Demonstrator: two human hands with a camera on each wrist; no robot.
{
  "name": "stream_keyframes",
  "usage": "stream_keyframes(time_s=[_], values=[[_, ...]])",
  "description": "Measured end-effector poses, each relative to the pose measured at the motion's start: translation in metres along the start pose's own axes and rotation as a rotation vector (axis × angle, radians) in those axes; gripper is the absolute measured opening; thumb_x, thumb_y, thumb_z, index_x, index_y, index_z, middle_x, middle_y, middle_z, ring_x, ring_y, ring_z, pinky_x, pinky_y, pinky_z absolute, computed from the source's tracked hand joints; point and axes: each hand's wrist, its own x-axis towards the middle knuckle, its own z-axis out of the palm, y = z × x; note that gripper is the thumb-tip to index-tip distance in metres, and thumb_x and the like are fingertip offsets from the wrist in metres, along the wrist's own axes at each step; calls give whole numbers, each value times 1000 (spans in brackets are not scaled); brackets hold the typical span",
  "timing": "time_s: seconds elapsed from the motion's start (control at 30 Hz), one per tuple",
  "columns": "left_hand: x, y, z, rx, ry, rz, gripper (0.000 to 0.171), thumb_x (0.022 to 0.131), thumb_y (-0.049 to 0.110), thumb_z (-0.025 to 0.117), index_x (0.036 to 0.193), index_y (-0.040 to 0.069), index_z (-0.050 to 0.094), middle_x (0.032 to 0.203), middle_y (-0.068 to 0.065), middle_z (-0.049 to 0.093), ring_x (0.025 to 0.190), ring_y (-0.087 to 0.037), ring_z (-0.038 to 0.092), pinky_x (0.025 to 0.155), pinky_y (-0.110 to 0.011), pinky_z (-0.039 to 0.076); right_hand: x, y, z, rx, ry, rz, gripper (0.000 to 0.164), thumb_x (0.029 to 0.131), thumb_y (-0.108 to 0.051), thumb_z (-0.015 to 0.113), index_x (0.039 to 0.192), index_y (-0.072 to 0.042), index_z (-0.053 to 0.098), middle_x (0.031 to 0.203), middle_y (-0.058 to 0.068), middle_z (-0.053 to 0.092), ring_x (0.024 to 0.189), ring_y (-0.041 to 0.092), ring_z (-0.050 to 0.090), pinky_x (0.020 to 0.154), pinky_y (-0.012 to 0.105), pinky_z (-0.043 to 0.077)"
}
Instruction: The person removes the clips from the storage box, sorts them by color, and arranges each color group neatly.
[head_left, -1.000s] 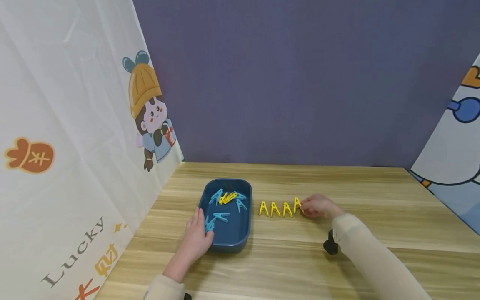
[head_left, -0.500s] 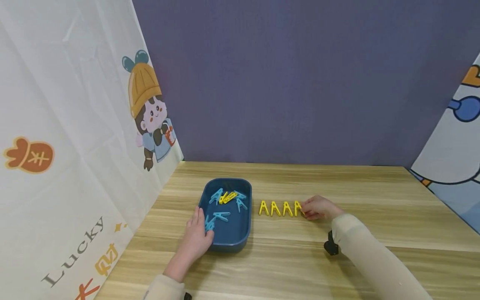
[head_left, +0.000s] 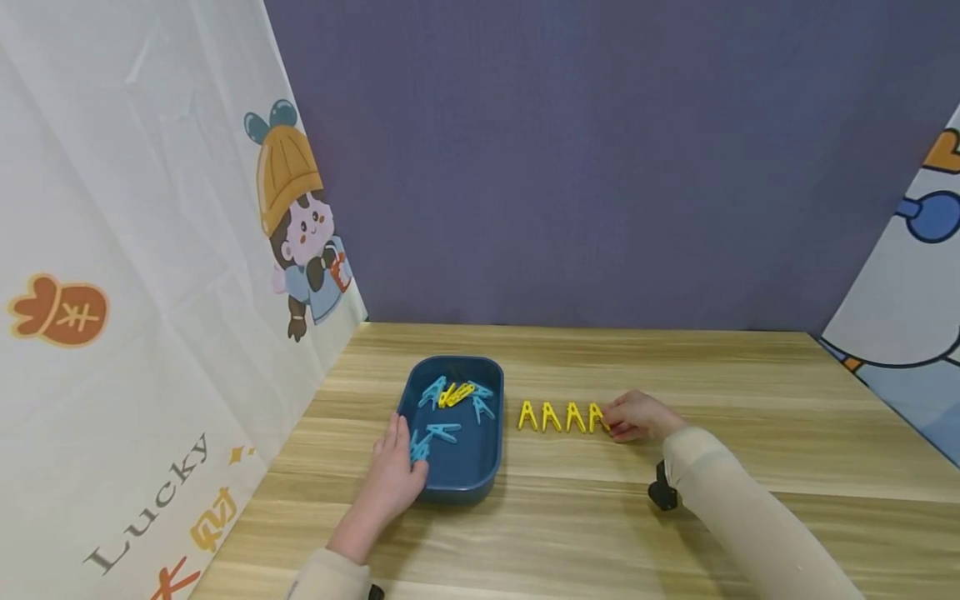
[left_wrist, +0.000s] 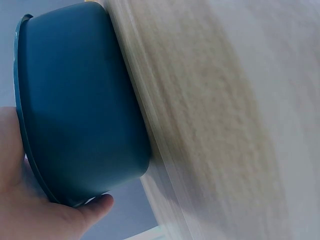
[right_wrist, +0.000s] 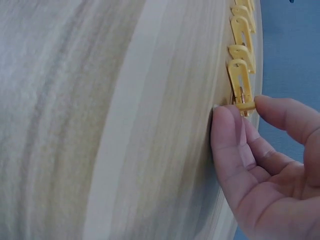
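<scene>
Tabletop (head_left: 555,542): pale wood finish, grain bands running from side to side in the head view; extends back to the rear wall (head_left: 555,167).
Rear wall finish: plain, dull purple-blue, spanning the far edge of the tabletop.
Left sheet (head_left: 180,267): white, creased; printed with a figure (head_left: 300,242) in an orange hat, a red-orange pouch (head_left: 71,317) and the word "Lucky".
Right panel (head_left: 892,308): white, with blue and orange shapes outlined in black; partly in view.
Bin (head_left: 461,497): dark blue, rounded corners, seated on the tabletop.
Bin contents: several light blue clothespins (head_left: 435,390); yellow pieces (head_left: 461,394) bunched toward the far end.
Clothespin row (head_left: 548,411): four yellow units, side by side on the tabletop, right of the bin; narrow ends toward the rear wall.
Right hand (head_left: 637,414): grip pinching the end clothespin (head_left: 596,410), rightmost in the row.
Left hand (head_left: 396,467): grip spread; fingers straight at the bin's left rim, thumb at its near corner.
Right sleeve (head_left: 742,508): cream, black device (head_left: 662,490) at the wrist.
</scene>
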Motion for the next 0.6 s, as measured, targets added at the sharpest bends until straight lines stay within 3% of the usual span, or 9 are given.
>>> stream_keyframes(time_s=[0.6], values=[[0,0,0,-19,7,-9,70,85,15,52,139,-14,19,148,-26,9,128,-45,20,100,-55,26,-1,1,-3,35,-18,-25,33,86,1,55,112,19,47,75,9,60,63,15,59,65,32,53]])
